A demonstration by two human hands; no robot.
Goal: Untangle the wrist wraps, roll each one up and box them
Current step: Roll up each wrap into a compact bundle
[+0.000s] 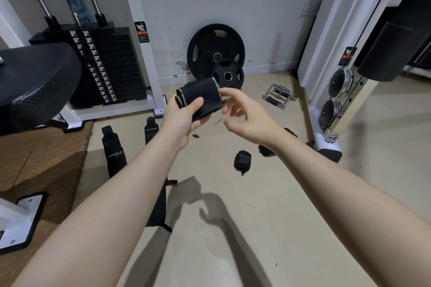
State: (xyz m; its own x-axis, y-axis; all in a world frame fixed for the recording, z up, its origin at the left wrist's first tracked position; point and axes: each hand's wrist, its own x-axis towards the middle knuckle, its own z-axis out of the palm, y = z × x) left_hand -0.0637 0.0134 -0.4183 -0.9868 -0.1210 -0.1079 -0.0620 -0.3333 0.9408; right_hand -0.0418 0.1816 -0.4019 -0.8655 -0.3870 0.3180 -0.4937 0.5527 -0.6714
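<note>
- Left hand (184,116) gripping rolled wrap (200,98) mid-air, thumb on top, fingers curling under.
- Right hand (245,114) hovering just beside roll's right end, fingers loosely spread, holding nothing.
- Another roll (242,159) lying on floor (233,228) below; flat wraps (114,149) lying to left.

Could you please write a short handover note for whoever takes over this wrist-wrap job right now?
Left hand grips a rolled black fabric wrist wrap with grey edging, held up in front. Right hand is open beside the roll's end, fingertips close to it; contact unclear.
On the beige floor: one small rolled black wrap, and three flat black wraps, unrolled.
Done: two rolls, judging by shape. Left: roll the flat ones, box all. No box in view.
</note>
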